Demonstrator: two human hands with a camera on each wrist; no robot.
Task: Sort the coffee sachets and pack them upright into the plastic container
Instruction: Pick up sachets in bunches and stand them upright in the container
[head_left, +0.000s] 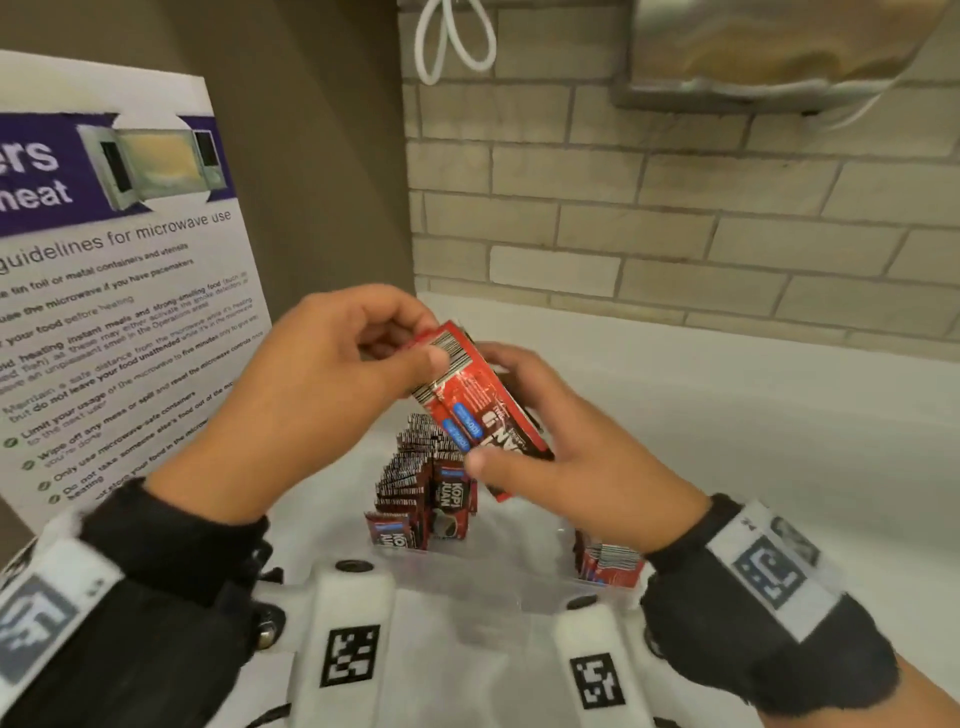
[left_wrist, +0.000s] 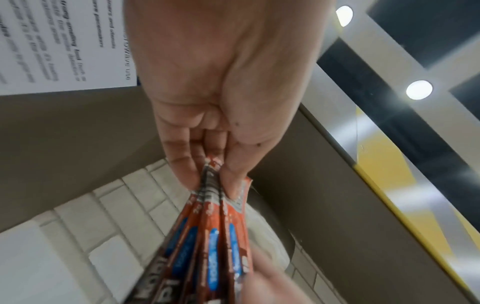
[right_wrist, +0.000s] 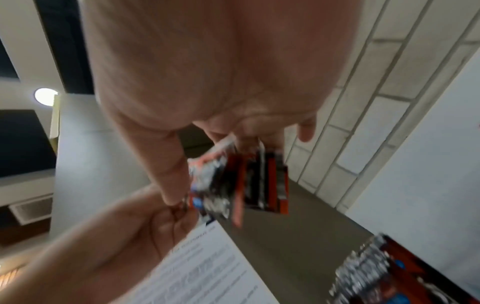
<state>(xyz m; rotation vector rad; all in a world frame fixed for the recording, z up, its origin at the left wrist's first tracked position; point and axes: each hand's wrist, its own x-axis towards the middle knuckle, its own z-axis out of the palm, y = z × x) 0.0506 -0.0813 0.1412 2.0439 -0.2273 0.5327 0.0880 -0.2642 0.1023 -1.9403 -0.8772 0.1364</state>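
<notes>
Container (head_left: 524, 597) holds upright sachets (head_left: 423, 488)

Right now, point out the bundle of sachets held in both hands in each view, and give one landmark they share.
Head: bundle of sachets at centre, tilted, left hand pinching its top end, right hand gripping its lower end.
Left wrist: bundle at lower centre, fanning out below the fingers.
Right wrist: bundle at centre, blurred.
Shared landmark: microwave guidelines poster.
</notes>
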